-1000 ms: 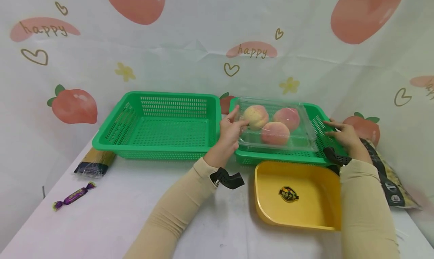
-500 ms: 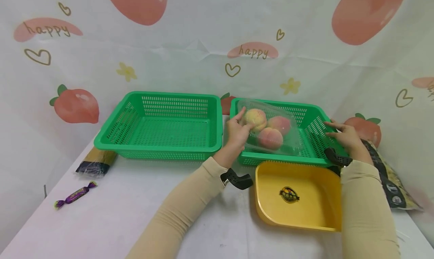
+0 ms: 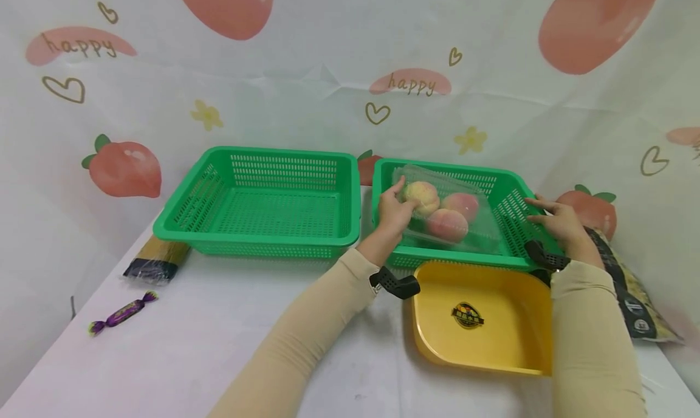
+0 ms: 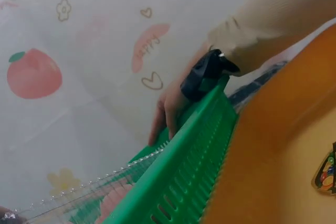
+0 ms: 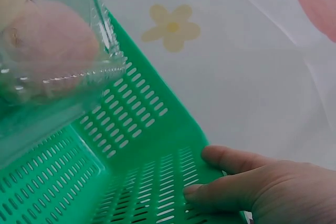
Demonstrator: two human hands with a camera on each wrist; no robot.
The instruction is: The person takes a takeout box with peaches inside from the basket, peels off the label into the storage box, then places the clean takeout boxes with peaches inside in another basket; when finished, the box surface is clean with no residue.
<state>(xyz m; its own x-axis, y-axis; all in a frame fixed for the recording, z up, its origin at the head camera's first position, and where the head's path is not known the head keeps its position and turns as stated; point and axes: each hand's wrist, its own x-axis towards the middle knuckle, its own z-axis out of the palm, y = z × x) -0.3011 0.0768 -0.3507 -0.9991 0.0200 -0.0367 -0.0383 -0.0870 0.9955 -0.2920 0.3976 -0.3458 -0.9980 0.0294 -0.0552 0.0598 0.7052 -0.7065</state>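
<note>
My left hand [image 3: 395,216] grips the left side of a clear plastic clamshell box [image 3: 483,232], thumb on top. Through its lid show three peaches: a yellowish peach [image 3: 422,197], a pink peach [image 3: 462,206] and another pink peach [image 3: 447,225]. Slightly tilted, the box is over and partly within the right green basket [image 3: 459,257]; whether it touches the bottom I cannot tell. At the basket's right end, my right hand [image 3: 564,225] holds the rim, with one finger along the edge and the thumb on the inner wall [image 5: 152,179]. The left hand is mostly out of the left wrist view.
Left of it stands a second green basket [image 3: 257,240], nothing in it. In front is a yellow basin [image 3: 492,339] with a label. A purple wrapped candy [image 3: 123,313] and a brown packet [image 3: 155,259] lie at left. A dark bag [image 3: 629,290] sits beside my right forearm.
My left hand has lowered the box of peaches into the right basket, tilting it and then shifting it a little right. The peaches shifted inside the box. My right hand stays on the rim.
</note>
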